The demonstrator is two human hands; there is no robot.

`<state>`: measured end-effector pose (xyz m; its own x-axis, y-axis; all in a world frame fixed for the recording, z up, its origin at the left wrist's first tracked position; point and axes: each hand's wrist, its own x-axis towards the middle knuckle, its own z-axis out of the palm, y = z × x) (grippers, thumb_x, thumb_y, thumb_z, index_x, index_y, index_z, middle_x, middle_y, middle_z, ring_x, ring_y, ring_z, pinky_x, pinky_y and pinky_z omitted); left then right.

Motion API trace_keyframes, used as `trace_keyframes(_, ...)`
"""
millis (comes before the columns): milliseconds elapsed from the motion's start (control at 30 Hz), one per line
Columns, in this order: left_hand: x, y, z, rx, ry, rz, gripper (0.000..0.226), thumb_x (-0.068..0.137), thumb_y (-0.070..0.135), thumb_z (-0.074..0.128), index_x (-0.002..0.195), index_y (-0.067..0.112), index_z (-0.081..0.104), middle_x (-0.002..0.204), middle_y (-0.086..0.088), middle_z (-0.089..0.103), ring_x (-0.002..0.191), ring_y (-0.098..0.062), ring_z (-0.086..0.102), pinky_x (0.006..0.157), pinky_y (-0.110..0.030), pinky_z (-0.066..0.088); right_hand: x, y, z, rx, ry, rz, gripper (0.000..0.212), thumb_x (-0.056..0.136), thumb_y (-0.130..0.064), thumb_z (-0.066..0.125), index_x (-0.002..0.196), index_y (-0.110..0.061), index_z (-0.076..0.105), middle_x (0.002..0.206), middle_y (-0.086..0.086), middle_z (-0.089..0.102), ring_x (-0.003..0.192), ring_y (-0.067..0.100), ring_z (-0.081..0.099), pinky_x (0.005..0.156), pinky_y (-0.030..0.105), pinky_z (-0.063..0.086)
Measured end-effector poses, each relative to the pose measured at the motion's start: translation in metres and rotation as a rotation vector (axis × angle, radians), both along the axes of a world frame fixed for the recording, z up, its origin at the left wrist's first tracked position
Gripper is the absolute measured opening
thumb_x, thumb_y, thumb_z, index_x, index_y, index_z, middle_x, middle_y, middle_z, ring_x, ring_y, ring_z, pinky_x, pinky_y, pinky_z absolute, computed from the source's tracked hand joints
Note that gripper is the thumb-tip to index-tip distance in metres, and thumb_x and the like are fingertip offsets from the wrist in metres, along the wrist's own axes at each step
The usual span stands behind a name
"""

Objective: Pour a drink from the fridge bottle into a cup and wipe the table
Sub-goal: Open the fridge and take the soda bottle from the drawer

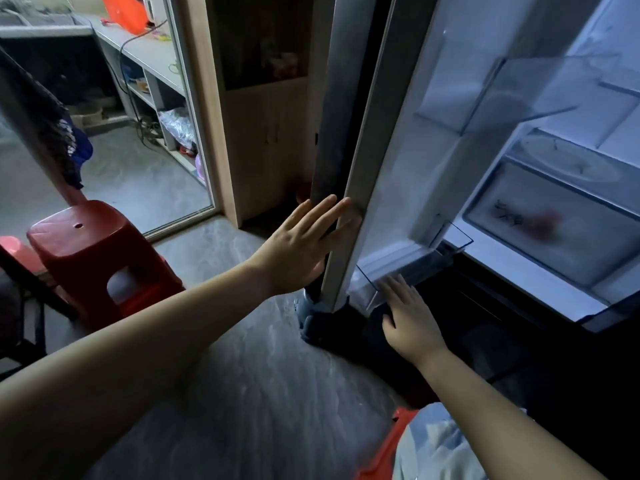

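Note:
The fridge door (pixel 349 140) stands open in front of me, its grey edge running from top centre down to the floor. My left hand (pixel 304 244) lies flat with straight fingers against the door's outer face near its bottom. My right hand (pixel 408 317) reaches low with spread fingers toward the clear door bin (pixel 398 268) at the foot of the door's inner side, fingertips at its lower edge. Inside the lit fridge are a glass shelf (pixel 530 91) and a clear drawer (pixel 561 230) with something red in it. No bottle or cup is in sight.
A red plastic stool (pixel 100 258) stands on the grey floor to my left. A wooden cabinet (pixel 266 133) sits just beyond the door. Further left, behind a glass sliding door (pixel 187 109), a counter with shelves holds an orange bag (pixel 126 12) and a kettle.

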<state>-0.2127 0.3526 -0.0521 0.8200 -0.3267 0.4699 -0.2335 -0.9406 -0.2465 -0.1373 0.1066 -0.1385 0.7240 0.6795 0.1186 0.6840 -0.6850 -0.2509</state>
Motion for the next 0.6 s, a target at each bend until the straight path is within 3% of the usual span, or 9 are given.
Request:
trace_keyframes(133, -0.003, 0.004, -0.035, -0.032, 0.107, -0.038, 0.065, 0.085, 0.022, 0.049, 0.147, 0.013, 0.032, 0.153, -0.013, 0.028, 0.142, -0.031, 0.023, 0.114, -0.047, 0.025, 0.009, 0.032, -0.005, -0.029, 0.009, 0.022, 0.07, 0.089, -0.012, 0.045, 0.15, -0.016, 0.013, 0.159, -0.001, 0.008, 0.145, 0.011, -0.003, 0.115, 0.024, -0.007)
trace_keyframes(300, 0.007, -0.001, -0.067, -0.097, 0.327, 0.074, 0.076, 0.076, 0.024, 0.065, 0.144, 0.007, 0.036, 0.149, -0.013, 0.037, 0.14, -0.03, 0.03, 0.114, -0.041, 0.021, 0.021, 0.065, -0.008, -0.071, 0.04, 0.057, 0.075, 0.086, -0.01, 0.047, 0.151, -0.012, 0.01, 0.159, 0.002, 0.005, 0.147, 0.015, -0.002, 0.12, 0.036, 0.004)
trace_keyframes(400, 0.02, -0.005, -0.077, -0.12, 0.442, 0.128, 0.076, 0.092, 0.032, 0.051, 0.151, 0.009, 0.008, 0.159, -0.01, 0.008, 0.147, -0.025, 0.004, 0.114, -0.032, -0.004, 0.03, 0.077, -0.006, -0.068, 0.097, 0.091, 0.073, 0.089, -0.012, 0.047, 0.151, -0.012, 0.009, 0.16, 0.002, 0.002, 0.146, 0.013, -0.005, 0.12, 0.036, 0.007)
trace_keyframes(467, 0.031, -0.008, -0.081, -0.117, 0.508, 0.177, 0.073, 0.098, 0.035, 0.039, 0.15, 0.012, -0.006, 0.159, -0.006, -0.008, 0.146, -0.022, -0.009, 0.114, -0.031, -0.011, 0.038, 0.079, -0.005, -0.058, 0.129, 0.122, 0.071, 0.091, -0.014, 0.047, 0.151, -0.012, 0.008, 0.16, 0.0, -0.001, 0.146, 0.011, -0.007, 0.12, 0.034, 0.01)
trace_keyframes(533, 0.04, -0.011, -0.082, -0.098, 0.552, 0.22, 0.07, 0.099, 0.039, 0.035, 0.151, 0.011, -0.003, 0.159, -0.008, -0.013, 0.146, -0.023, -0.013, 0.116, -0.034, -0.007, 0.048, 0.071, -0.003, -0.049, 0.087, 0.099, 0.072, 0.093, -0.016, 0.047, 0.151, -0.013, 0.006, 0.159, -0.001, -0.006, 0.144, 0.01, -0.012, 0.119, 0.031, 0.007)
trace_keyframes(600, 0.048, -0.011, -0.083, -0.084, 0.584, 0.252, 0.066, 0.099, 0.042, 0.035, 0.151, 0.007, 0.013, 0.158, -0.011, -0.014, 0.145, -0.025, -0.013, 0.117, -0.037, -0.004, 0.061, 0.055, 0.0, -0.058, 0.029, 0.015, 0.074, 0.093, -0.016, 0.047, 0.15, -0.013, 0.001, 0.154, -0.002, -0.014, 0.141, 0.013, -0.017, 0.119, 0.033, 0.001)
